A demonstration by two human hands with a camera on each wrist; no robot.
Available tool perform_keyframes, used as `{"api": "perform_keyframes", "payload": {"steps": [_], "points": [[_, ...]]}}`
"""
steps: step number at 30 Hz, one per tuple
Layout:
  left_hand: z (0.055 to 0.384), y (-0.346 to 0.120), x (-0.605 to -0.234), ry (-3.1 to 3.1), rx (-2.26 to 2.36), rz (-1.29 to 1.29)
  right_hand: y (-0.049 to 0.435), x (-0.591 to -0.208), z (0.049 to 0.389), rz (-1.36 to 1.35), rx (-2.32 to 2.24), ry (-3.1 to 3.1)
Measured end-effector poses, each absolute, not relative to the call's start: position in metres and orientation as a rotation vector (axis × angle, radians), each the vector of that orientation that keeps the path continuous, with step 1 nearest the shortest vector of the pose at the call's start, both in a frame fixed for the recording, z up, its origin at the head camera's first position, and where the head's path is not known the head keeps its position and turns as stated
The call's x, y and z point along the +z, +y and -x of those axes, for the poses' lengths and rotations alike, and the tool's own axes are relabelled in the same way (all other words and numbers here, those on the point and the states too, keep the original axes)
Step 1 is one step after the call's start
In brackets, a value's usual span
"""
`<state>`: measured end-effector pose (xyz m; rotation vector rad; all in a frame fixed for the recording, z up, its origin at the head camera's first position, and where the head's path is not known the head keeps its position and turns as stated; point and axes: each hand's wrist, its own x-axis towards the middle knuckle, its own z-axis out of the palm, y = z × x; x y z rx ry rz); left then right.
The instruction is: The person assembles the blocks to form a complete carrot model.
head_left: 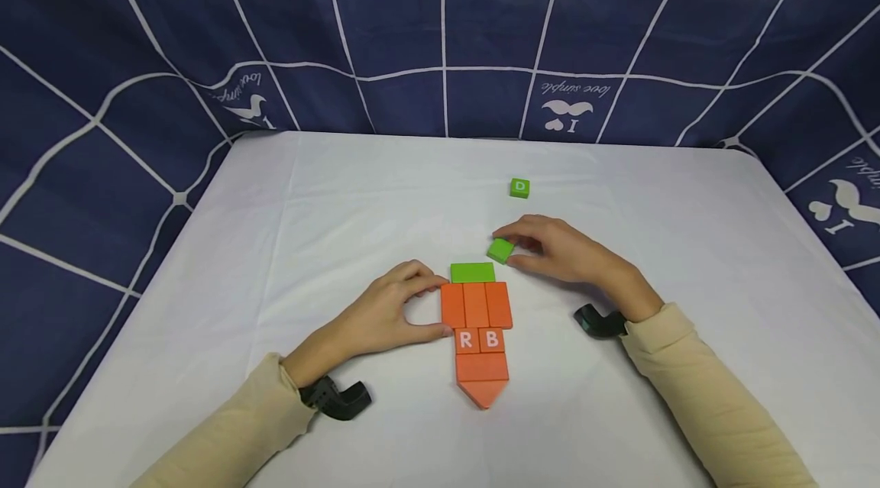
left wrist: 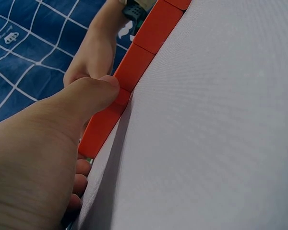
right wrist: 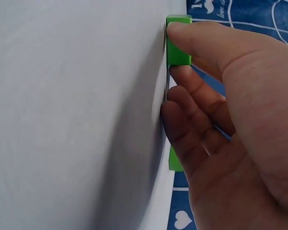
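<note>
Orange wooden blocks lie together on the white table: three upright rectangles side by side, R and B squares [head_left: 479, 340] below them, then a crosswise rectangle [head_left: 482, 367] and a triangle [head_left: 484, 392] pointing toward me. Across their far end lies a green rectangular block [head_left: 472, 273]. My left hand [head_left: 385, 312] holds the leftmost orange block [head_left: 452, 306] between thumb and index finger, at its near and far corners. To the upper right, my right hand [head_left: 560, 247] pinches a small green block [head_left: 500, 250] between thumb and fingertips. The right wrist view shows the thumb on this block's side [right wrist: 179, 48].
Farther back on the white-covered table [head_left: 364, 190] lies a green block marked D [head_left: 519, 188]. Dark blue checked cloth [head_left: 399, 14] hangs behind the table and at its sides. Black wrist devices [head_left: 337, 399] are strapped to both wrists.
</note>
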<state>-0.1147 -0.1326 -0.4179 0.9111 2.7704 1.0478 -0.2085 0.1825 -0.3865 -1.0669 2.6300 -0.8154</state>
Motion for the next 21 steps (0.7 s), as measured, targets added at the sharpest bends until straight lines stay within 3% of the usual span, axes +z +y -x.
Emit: {"api": "perform_keyframes", "payload": {"steps": [21], "points": [[0.1151,-0.1318,-0.4165,2.750,1.039,-0.888,0.1773,-0.3871,0.2074,1.082,-0.779,2.616]]}}
